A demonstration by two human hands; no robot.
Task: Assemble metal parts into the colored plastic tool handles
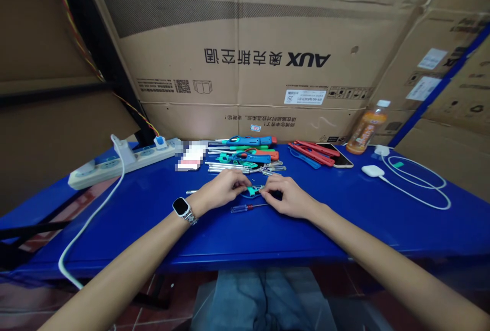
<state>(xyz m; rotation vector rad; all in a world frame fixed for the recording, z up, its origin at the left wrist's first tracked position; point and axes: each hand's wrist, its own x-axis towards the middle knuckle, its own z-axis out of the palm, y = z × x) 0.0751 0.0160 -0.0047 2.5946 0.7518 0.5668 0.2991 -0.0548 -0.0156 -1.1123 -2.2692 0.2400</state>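
Both hands meet over the middle of the blue table. My left hand (225,188), with a watch on its wrist, has its fingers pinched at the left end of a small blue lighter casing with a bright green part (251,191) in it. My right hand (285,196) pinches at the right end of the same piece; its fingertips hide what exactly they grip. Just below lies a screwdriver (240,208) with a clear handle, its shaft pointing towards my right hand. Behind the hands are blue and orange long-necked lighters (248,141), with metal tubes (227,167) and loose green parts (225,157).
At the back right lie red lighter casings (316,153), a phone (342,157) and an orange drink bottle (365,129). A white charger (372,171) with its coiled cable is further right. At left are a power strip (111,168) and a blurred-out bright object (190,156). Cardboard (245,81) walls the back.
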